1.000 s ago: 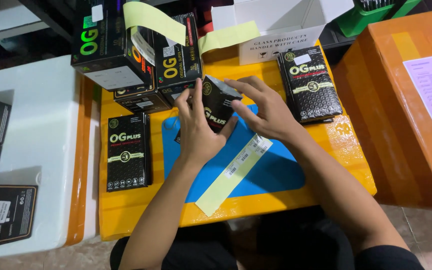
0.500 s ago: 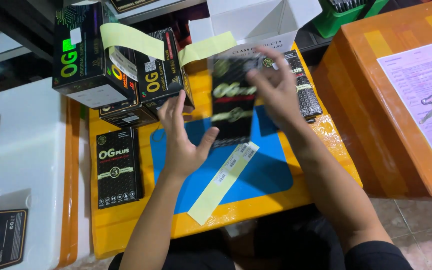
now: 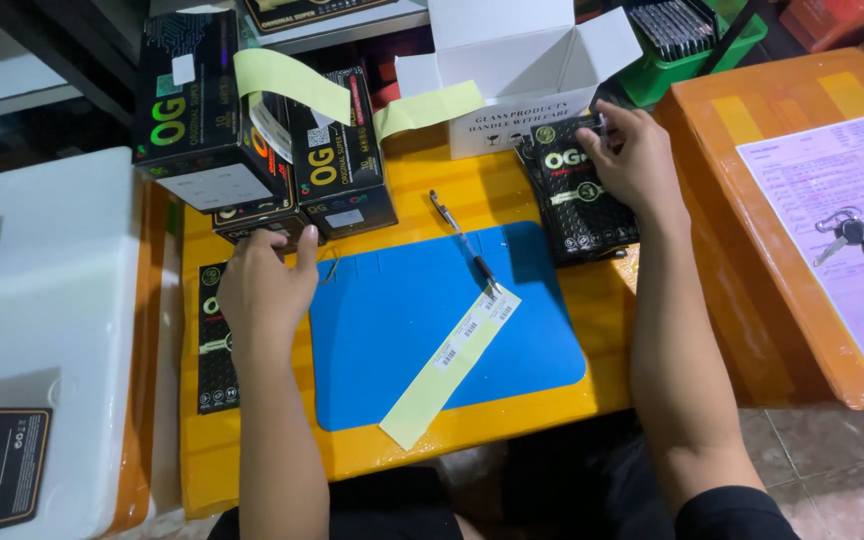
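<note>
The left hand (image 3: 260, 285) covers the far end of a flat black packet (image 3: 214, 365) at the left of the yellow table (image 3: 512, 420), fingers curled together; whether they grip it cannot be told. The right hand (image 3: 634, 160) pinches the far corner of a glossy black pouch stack (image 3: 577, 205) (green and white print) lying far right, beside a white carton (image 3: 512, 70). A blue mat (image 3: 422, 320) carries a pale label strip (image 3: 449, 366) and a pen (image 3: 464, 241). Dark boxes (image 3: 252, 140) stand far left.

Surfaces: mostly card, paper, soft matting.
Blue mat (image 3: 402, 330) matt, smooth; black packets (image 3: 577, 195) glossy, dotted film; white box (image 3: 512, 70) at 12 o'clock plain card; label strip (image 3: 447, 370) paper; pen (image 3: 462, 240) shiny.
</note>
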